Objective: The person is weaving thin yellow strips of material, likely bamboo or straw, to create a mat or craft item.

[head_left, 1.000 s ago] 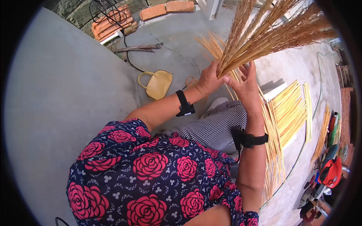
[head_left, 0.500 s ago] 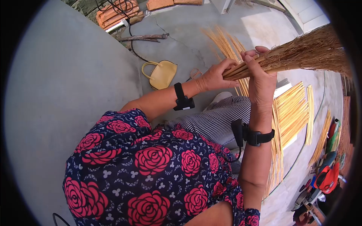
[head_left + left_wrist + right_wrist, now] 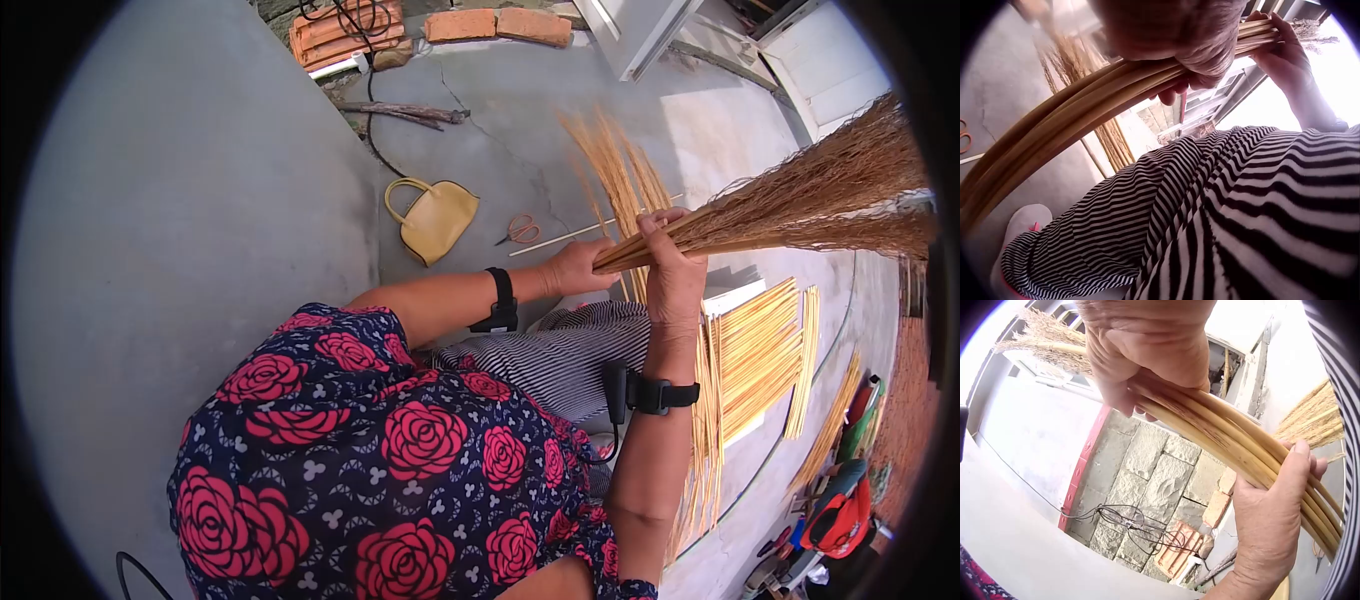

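My two hands hold a bundle of broom straw (image 3: 800, 215), thick tan stalks with brushy brown heads fanning out to the right in the head view. Toward the butt ends, my left hand (image 3: 580, 267) grips the stalks. My right hand (image 3: 675, 265) wraps round them closer to the heads. In the right wrist view the left thumb (image 3: 1294, 469) lies across the stalks, and the bare stalks (image 3: 1210, 428) run between both hands. Past the left hand, the stalks (image 3: 1041, 134) stick out toward the lower left in the left wrist view.
Loose brushy stalks (image 3: 625, 185) lie beyond the hands. Cut yellow stalks (image 3: 755, 350) are laid out at the right. Scissors (image 3: 522, 229) with orange handles, a thin pale stick (image 3: 555, 240) and a yellow handbag (image 3: 437, 222) lie on the concrete floor. Bricks (image 3: 495, 27) line the back.
The bundle has swung from pointing up and right to lying more level, its heads to the right. My right hand has shifted along toward the heads, away from my left hand.
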`<action>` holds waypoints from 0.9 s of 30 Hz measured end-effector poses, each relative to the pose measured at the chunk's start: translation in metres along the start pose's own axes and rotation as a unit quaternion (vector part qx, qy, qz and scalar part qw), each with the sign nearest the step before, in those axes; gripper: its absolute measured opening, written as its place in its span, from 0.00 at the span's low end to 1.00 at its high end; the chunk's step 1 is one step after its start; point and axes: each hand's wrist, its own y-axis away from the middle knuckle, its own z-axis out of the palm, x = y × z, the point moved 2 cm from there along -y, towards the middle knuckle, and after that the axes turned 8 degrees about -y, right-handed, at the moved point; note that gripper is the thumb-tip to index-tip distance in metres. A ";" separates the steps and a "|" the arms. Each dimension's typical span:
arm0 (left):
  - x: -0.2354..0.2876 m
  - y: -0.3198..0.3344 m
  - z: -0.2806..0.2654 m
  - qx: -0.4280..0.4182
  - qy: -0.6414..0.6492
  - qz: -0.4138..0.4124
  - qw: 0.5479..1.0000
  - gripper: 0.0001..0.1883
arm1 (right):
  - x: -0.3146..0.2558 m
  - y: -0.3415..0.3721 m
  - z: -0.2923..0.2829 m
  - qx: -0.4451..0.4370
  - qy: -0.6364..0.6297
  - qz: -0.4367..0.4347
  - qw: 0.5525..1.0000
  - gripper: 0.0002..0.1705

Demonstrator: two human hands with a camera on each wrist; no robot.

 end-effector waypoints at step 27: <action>-0.219 0.023 -0.167 0.304 -0.069 -0.432 0.847 0.16 | -0.085 0.380 -0.310 0.476 -0.230 -0.201 0.825 0.17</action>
